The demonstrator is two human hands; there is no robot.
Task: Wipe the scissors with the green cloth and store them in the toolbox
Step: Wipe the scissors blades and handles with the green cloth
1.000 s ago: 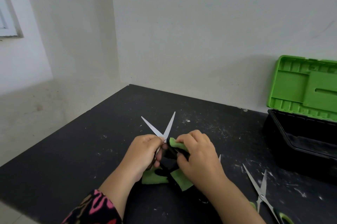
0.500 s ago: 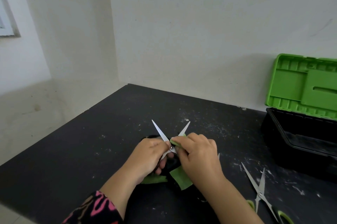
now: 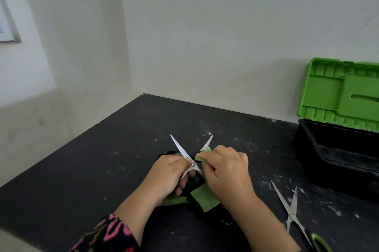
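Left hand (image 3: 166, 174) grips the scissors (image 3: 182, 151), blades splayed at eleven and one o'clock. Right hand (image 3: 227, 171) pinches the green cloth (image 3: 202, 157) round the one-o'clock blade.

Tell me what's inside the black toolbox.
The toolbox shows only a dark interior, nothing recognisable in it. Its near wall hides part of the floor; its right end is off-frame.

Left hand (image 3: 167, 174) grips open scissors (image 3: 189, 159); right hand (image 3: 225, 171) pinches green cloth (image 3: 203, 154) on blade (toolbox (image 3: 336, 149) open).
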